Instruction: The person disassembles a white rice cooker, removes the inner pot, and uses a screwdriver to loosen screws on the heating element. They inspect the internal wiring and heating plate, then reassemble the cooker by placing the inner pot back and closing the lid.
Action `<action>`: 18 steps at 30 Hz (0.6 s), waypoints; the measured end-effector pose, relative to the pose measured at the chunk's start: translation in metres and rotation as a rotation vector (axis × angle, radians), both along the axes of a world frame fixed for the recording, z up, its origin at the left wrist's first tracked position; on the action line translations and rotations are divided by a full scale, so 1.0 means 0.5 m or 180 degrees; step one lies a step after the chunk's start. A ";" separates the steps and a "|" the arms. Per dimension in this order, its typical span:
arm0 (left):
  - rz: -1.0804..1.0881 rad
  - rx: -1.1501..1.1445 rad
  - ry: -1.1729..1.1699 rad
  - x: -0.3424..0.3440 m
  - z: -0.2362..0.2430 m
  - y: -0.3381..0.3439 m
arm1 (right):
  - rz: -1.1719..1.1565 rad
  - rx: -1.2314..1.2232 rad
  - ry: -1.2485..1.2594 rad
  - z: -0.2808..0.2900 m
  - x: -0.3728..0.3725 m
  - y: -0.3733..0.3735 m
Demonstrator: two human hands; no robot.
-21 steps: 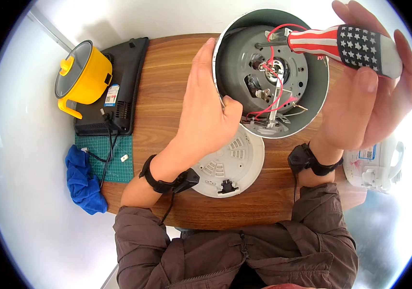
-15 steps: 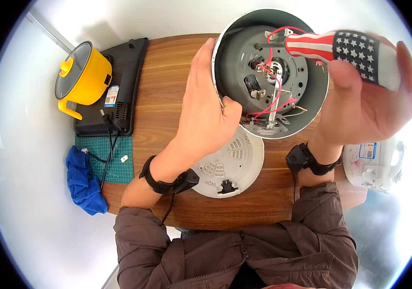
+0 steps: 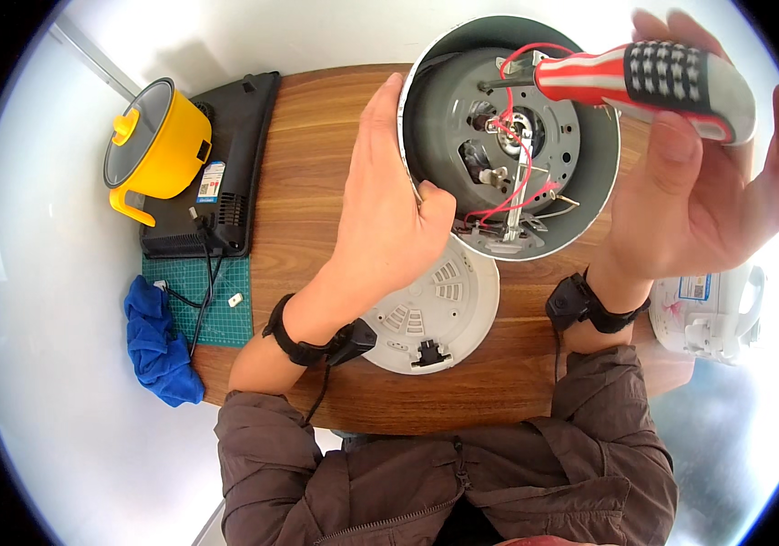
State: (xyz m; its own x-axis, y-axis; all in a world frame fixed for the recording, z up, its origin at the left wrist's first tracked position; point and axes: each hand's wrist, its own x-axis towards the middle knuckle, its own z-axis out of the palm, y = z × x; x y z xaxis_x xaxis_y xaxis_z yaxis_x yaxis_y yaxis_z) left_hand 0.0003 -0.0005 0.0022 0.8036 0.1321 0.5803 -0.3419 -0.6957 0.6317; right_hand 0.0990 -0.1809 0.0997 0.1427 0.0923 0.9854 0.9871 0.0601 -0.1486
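My left hand [image 3: 394,196] grips the left rim of a round grey metal appliance housing [image 3: 597,196], tilted so its inside faces me. Inside sit a metal plate [image 3: 549,150] with holes, red wires [image 3: 529,173] and a metal bracket. In my right hand [image 3: 703,191] is a screwdriver [image 3: 667,82] with a red, white and black star-patterned handle. The thumb presses the handle from below while the other fingers are spread loosely around it. Its shaft reaches across into the housing, with the tip at the plate's upper left. A round white vented base cover [image 3: 421,318] lies below the housing.
On the left, a yellow pot [image 3: 166,150] with a lid stands on a black flat appliance [image 3: 253,155]. Nearer are a green cutting mat [image 3: 230,323], a small white piece [image 3: 235,299] and a blue cloth [image 3: 157,346]. A white appliance part [image 3: 703,314] is at right.
The fingers of my right hand have opened and shifted around the handle, which has turned and sits slightly lower at its butt end. My left hand and the housing have barely moved.
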 end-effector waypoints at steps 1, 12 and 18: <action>0.0027 0.0015 0.0001 0.000 -0.001 0.000 | 0.0218 0.0137 0.0024 -0.001 0.000 0.007; 0.0012 -0.0058 0.0030 -0.002 0.004 0.000 | -0.0373 0.0154 -0.0081 -0.014 -0.002 0.015; 0.0047 -0.0003 0.0024 0.000 0.001 0.003 | 0.0209 -0.0033 -0.0065 -0.007 0.019 0.001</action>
State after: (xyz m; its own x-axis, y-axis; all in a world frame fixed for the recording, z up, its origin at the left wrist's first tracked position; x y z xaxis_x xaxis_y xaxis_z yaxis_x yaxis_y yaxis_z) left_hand 0.0002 0.0010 0.0026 0.8059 0.1444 0.5742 -0.3269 -0.7000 0.6349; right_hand 0.1085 -0.1804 0.0964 0.1158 0.1112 0.9870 0.9839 0.1235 -0.1294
